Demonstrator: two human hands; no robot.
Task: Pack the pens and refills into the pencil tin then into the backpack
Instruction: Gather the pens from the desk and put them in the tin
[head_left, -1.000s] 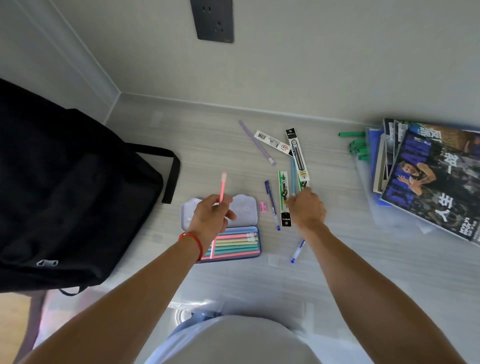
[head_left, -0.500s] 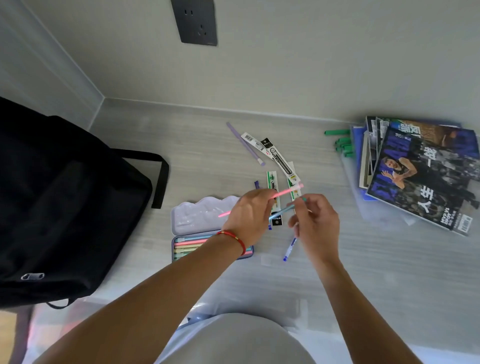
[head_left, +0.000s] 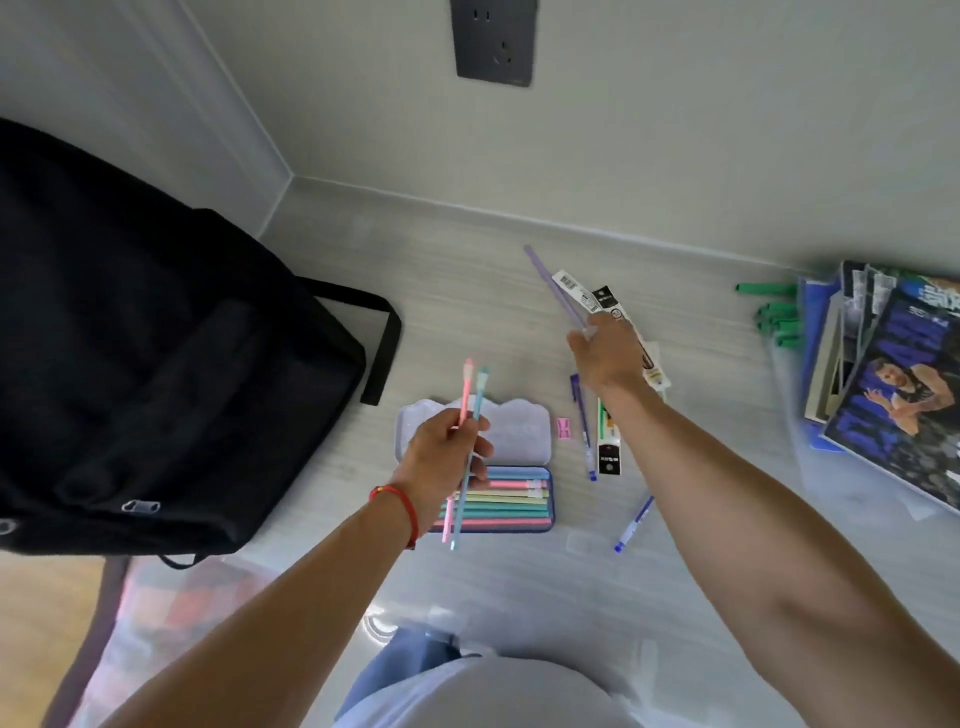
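Head view. Left hand (head_left: 441, 457) closed around two pens, one pink (head_left: 464, 410), one teal (head_left: 475, 415), held side by side and near upright above the open tin (head_left: 548, 499). Their lower ends hang past the tin's front edge. Red cord on the left wrist.

Tin lies open on the desk (head_left: 467, 312), pale lid (head_left: 519, 431) folded back, tray filled with a row of pastel pens lying lengthwise.

Right hand (head_left: 608, 353) reached forward to the near end of a purple pen (head_left: 550, 280) that lies slanted on the desk. Fingers curled at its tip; cannot tell whether they have pinched it.

Refill packs (head_left: 608, 301) lie just beside and partly under that hand. Another pack (head_left: 608, 447) and a dark blue pen (head_left: 583, 426) lie right of the tin, a small pink sharpener (head_left: 563, 427) between them and the lid. A blue pen (head_left: 631, 525) lies nearer the body, apart.

Black backpack (head_left: 156, 364) stands left of the tin, zip pulls toward the camera. Magazines (head_left: 893, 384) stacked at far right, green markers (head_left: 774, 317) behind them.
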